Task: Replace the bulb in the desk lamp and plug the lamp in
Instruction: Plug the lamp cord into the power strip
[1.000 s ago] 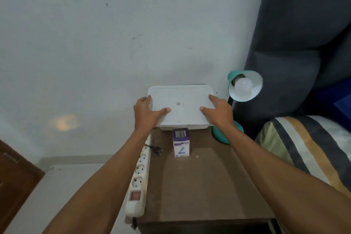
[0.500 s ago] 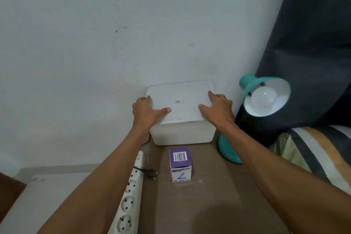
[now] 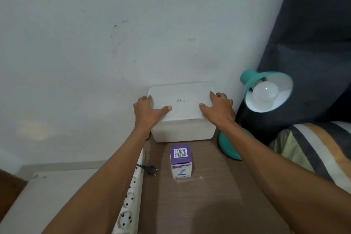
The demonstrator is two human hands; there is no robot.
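A teal desk lamp (image 3: 250, 80) stands at the table's back right with a white bulb (image 3: 265, 93) in its shade; its round base (image 3: 228, 146) is partly hidden by my right forearm. A purple and white bulb carton (image 3: 180, 159) stands upright in the middle of the table. The lamp's black plug (image 3: 151, 169) lies loose beside a white power strip (image 3: 131, 195). A white lidded box (image 3: 182, 129) sits against the wall. My left hand (image 3: 148, 114) grips the lid's left edge and my right hand (image 3: 218, 108) its right edge, thumbs on top.
The brown wooden table (image 3: 199, 205) is narrow, with the power strip along its left edge. A striped pillow (image 3: 313, 146) and a dark curtain (image 3: 313, 34) crowd the right side. A lower white surface (image 3: 57, 192) lies to the left.
The view has drawn closer to the table and shifted left. Both hands stay on the white box's lid in the same grip; the box has not visibly moved.
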